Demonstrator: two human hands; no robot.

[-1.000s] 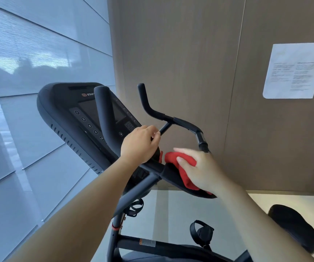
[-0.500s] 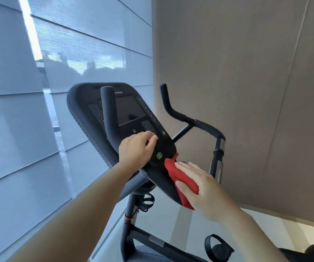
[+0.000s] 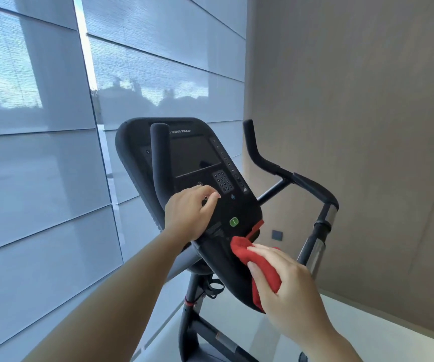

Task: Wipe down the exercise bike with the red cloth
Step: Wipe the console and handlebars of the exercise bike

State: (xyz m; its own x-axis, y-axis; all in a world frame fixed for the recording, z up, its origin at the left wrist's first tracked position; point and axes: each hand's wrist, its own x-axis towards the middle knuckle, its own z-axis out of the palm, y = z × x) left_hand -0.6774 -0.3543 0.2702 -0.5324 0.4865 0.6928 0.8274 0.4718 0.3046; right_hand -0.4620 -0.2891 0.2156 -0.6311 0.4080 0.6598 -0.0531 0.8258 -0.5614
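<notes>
The black exercise bike's console [image 3: 195,158] fills the middle of the head view, with a dark screen, a keypad and a green button [image 3: 233,221]. My left hand [image 3: 187,212] rests on the console's lower left face beside the left handlebar [image 3: 159,158], fingers curled, holding nothing loose. My right hand [image 3: 286,286] presses the bunched red cloth [image 3: 260,267] flat against the console's lower right edge. The right handlebar [image 3: 289,176] curves off to the right. The cloth's lower part is hidden under my palm.
A wall of frosted glass panels [image 3: 41,165] stands close on the left. A beige wall [image 3: 367,126] runs behind and to the right, with a small dark plate [image 3: 276,234] on it. The bike's post [image 3: 188,320] drops to a pale floor.
My view has swung left and closer to the console. My right hand with the red cloth slid down along the console's lower right edge. My left hand left the handlebar grip and now lies on the console face.
</notes>
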